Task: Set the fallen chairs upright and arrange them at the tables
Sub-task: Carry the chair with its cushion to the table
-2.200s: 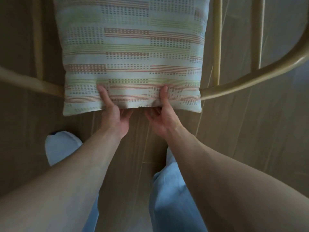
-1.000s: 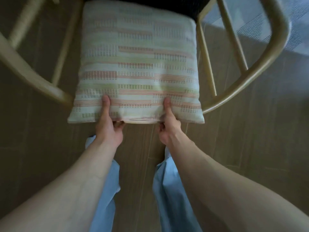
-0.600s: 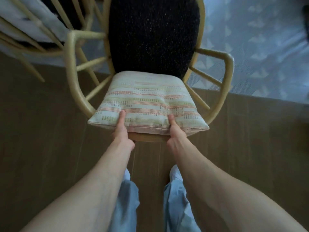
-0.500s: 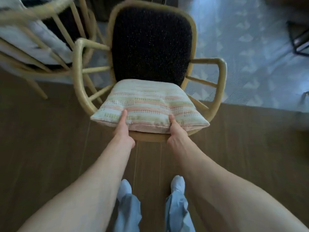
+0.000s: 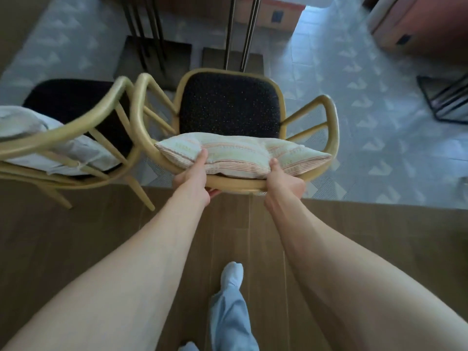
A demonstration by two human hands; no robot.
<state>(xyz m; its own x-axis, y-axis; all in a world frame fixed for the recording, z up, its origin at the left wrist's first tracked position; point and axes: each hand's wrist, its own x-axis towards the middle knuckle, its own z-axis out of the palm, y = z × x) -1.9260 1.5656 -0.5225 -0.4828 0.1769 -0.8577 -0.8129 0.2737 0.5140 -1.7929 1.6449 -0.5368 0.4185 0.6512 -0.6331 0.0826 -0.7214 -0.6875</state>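
Note:
A yellow wooden armchair [image 5: 329, 127] with a black speckled backrest stands upright in front of me, facing me. A striped seat cushion [image 5: 243, 154] lies on its seat. My left hand [image 5: 193, 174] grips the front seat edge on the left, thumb on the cushion, fingers under the rim. My right hand [image 5: 283, 183] grips the same edge on the right in the same way. A second yellow armchair [image 5: 76, 138] with a white cushion stands upright just to the left, its armrest almost touching the first chair's.
Dark metal table legs on flat base plates [image 5: 157, 57] stand right behind the held chair. Another dark metal frame [image 5: 445, 102] sits on the patterned grey rug at right. Cardboard boxes [image 5: 417, 26] are at the far right. I stand on wood flooring.
The chair has gone from close under my view to farther out and upright, toward the table legs. My hands kept their grip on the front seat edge. One of my feet stepped forward.

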